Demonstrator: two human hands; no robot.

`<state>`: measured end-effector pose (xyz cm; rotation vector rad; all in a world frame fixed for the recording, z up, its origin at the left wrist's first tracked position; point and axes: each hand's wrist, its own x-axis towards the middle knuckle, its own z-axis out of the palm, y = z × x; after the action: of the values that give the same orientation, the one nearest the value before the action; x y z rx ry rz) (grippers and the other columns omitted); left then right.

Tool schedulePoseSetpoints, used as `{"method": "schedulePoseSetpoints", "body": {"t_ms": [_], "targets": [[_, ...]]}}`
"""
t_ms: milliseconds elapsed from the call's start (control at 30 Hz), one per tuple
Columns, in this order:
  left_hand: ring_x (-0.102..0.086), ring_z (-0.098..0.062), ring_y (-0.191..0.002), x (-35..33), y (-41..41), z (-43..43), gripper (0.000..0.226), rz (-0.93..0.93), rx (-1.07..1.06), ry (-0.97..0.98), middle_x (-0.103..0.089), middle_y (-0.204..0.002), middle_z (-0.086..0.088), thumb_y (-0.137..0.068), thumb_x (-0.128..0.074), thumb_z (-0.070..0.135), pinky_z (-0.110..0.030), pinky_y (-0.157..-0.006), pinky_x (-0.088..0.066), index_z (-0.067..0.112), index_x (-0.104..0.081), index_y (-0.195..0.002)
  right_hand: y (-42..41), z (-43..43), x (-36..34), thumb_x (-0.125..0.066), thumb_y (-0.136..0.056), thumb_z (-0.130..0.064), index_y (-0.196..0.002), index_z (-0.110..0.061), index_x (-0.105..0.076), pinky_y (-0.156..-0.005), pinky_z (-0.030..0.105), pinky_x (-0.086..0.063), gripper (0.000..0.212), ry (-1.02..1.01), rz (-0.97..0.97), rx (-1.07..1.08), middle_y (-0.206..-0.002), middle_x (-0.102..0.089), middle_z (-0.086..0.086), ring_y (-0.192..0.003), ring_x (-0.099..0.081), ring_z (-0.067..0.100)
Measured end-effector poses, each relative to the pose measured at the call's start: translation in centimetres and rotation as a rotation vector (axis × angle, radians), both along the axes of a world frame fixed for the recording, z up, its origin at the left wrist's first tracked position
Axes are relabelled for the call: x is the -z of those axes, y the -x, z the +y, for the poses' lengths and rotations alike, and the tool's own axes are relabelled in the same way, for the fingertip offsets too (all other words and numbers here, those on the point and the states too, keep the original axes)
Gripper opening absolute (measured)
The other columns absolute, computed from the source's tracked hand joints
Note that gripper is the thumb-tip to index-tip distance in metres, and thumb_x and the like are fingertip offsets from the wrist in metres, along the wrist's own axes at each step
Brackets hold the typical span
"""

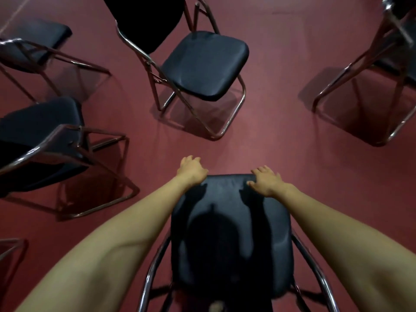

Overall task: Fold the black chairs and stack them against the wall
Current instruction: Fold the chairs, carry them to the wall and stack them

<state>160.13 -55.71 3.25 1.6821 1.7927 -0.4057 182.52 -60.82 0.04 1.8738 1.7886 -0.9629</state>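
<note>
near chair [229,233] unfolded | left hand [191,171] fingers loose, touching seat's far-left corner | right hand [265,182] flat on far-right edge

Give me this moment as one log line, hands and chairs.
left hand: far-left corner of nearest chair seat | right hand: far edge of seat | grip: unclear | other chairs: unfolded

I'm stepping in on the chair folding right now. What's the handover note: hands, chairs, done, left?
Left hand: open, at the far left seat corner of the nearest chair.
Right hand: open, resting on that seat's far edge.
Standing unfolded: centre chair, far-left chair, near-left chair, right chair.
Done: nothing folded or stacked in view.
Left: fold every chair, then stack them.
</note>
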Motion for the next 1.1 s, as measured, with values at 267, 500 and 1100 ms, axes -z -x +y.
{"method": "schedulePoseSetpoints", "body": {"t_ms": [267,500,1100], "targets": [[-0.01,-0.029,-0.148,12.9,-1.5,0.8,0.055,-0.022,0.036,0.169,-0.022,-0.159,-0.009,-0.103,-0.03,0.044,-0.049,-0.119,-0.01,0.012,-0.036,-0.147,1.1,3.9,10.7,-0.025,-0.099,-0.051,-0.148,-0.015,-0.026,-0.114,0.059,-0.006,0.061,0.091,0.061,0.054,-0.157,-0.021,0.007,-0.146,-0.011,0.025],[-0.034,-0.036,-0.134,16.9,-1.3,0.4,0.05,0.166,0.148,0.153,-0.046,-0.145,-0.01,-0.102,-0.018,0.044,-0.053,-0.111,-0.017,0.029,-0.041,-0.144,3.0,1.8,13.7,-0.021,-0.089,-0.071,-0.128,-0.014,-0.048,-0.11,0.057,-0.013,0.074,-0.074,-0.013,0.088,-0.135,-0.049,0.007,-0.129,-0.037,0.027],[-0.033,-0.029,-0.138,5.8,-0.4,-7.8,0.06,0.154,0.048,0.123,-0.043,-0.147,-0.011,-0.102,-0.019,0.05,-0.05,-0.117,-0.01,0.012,-0.048,-0.138,5.3,-5.7,2.1,-0.018,-0.092,-0.068,-0.142,-0.012,-0.034,-0.113,0.058,-0.007,0.076,-0.014,-0.033,0.083,-0.146,-0.038,0.008,-0.137,-0.028,0.027]]}}
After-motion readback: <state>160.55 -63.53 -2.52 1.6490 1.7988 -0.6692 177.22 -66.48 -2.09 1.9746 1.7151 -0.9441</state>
